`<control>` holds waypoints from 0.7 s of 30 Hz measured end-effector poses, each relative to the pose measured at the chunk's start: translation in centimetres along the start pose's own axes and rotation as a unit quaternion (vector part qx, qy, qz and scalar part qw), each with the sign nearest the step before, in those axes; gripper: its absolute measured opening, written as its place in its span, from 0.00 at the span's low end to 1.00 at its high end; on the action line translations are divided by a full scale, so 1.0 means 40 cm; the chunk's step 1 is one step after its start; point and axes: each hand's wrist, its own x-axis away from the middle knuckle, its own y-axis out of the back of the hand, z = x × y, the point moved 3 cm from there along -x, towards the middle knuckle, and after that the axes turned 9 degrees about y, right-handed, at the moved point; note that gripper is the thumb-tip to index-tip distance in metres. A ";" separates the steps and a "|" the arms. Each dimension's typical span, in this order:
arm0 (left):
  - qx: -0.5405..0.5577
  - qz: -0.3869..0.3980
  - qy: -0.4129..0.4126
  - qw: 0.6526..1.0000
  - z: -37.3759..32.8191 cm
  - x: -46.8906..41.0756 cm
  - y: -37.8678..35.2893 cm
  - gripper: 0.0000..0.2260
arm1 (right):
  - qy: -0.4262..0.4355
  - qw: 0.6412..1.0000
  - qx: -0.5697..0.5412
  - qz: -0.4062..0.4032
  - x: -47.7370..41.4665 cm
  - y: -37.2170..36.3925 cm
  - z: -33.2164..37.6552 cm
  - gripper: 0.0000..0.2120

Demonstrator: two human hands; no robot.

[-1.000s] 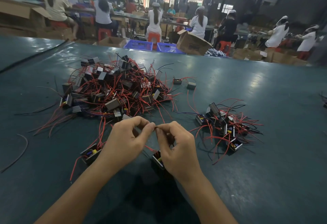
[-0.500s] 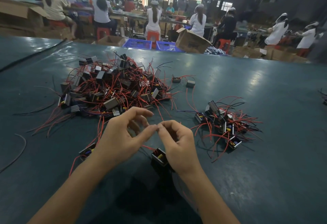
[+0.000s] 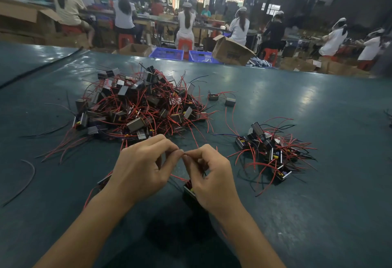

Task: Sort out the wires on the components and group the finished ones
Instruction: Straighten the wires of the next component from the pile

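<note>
Both hands, left hand (image 3: 140, 174) and right hand (image 3: 212, 179), pinch a thin red wire (image 3: 177, 177) over a half-hidden small black box part (image 3: 188, 192); big tangled pile (image 3: 137, 106) behind, smaller pile (image 3: 273, 151) right.

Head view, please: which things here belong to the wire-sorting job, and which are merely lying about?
Job: left hand and right hand pinching wires of one component; unsorted pile; smaller group.
Lying about: loose black wire; blue crates; cardboard box.

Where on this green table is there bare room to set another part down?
Bare table lies right of the small pile and front-left, beside the left hand. Crowded: between the big pile and the right hand, red wires sprawl.
</note>
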 end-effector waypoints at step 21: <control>0.477 0.180 0.477 0.716 0.009 0.009 -0.089 0.17 | 0.112 0.989 0.097 -0.025 0.000 0.014 0.005 0.02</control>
